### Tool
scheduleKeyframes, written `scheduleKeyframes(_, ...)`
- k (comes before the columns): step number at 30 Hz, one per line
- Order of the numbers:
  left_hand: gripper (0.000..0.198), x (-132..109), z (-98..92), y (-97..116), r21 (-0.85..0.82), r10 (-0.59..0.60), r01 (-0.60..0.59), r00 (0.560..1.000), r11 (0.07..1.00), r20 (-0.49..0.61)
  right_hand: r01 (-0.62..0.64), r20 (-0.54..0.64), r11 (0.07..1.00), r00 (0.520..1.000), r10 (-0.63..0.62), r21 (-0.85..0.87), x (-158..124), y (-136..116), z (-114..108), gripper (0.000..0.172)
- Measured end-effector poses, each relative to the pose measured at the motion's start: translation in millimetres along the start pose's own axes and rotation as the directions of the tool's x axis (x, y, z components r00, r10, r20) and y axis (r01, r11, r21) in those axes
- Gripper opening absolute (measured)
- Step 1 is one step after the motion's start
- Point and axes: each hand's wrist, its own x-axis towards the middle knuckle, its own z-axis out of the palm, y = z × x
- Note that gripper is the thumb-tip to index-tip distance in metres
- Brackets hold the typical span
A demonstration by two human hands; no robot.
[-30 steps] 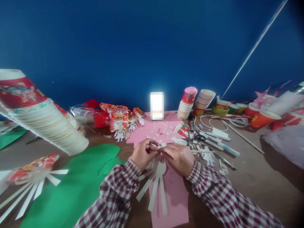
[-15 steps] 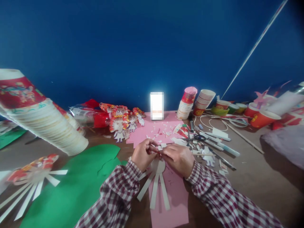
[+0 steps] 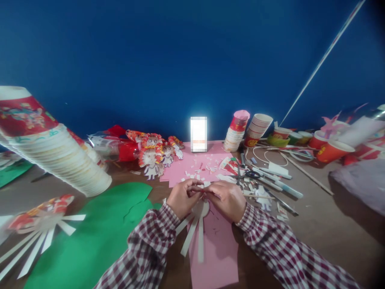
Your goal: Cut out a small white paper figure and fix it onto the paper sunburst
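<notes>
A white paper disc with long strips fanning toward me hangs below my fingertips, above a pink sheet. My left hand pinches its upper edge from the left. My right hand pinches the same edge from the right, its fingertips meeting those of the left hand. A small reddish bit shows between the fingertips; its details are hidden. White paper scraps lie just beyond the hands.
A green sheet and a tall leaning cup stack are on the left. Paper cutout figures stand behind. Scissors, pens, cup stacks and orange cups are at the right.
The paper disc has turned a little, and its strips have swung to the left, with fewer showing on the right. Both hands have shifted slightly and still pinch at the same place.
</notes>
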Motion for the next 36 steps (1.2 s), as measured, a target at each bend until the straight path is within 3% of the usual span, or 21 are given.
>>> scheduleKeyframes(18, 0.03, -0.7, -4.1, 1.2, -0.014, 0.002, -0.002, 1.0, 1.0, 0.029, 0.028, 0.036, 0.998, 0.999, -0.03, 0.063, -1.2, 2.0, 3.3, 0.012)
scheduleKeyframes(36, 0.034, 2.5, -3.0, -15.1, 0.047, -0.027, 0.028, 1.0, 0.999, -0.013, -0.007, 0.033, 0.997, 0.999, 0.004, 0.077, -3.0, 2.8, 11.3, 0.009)
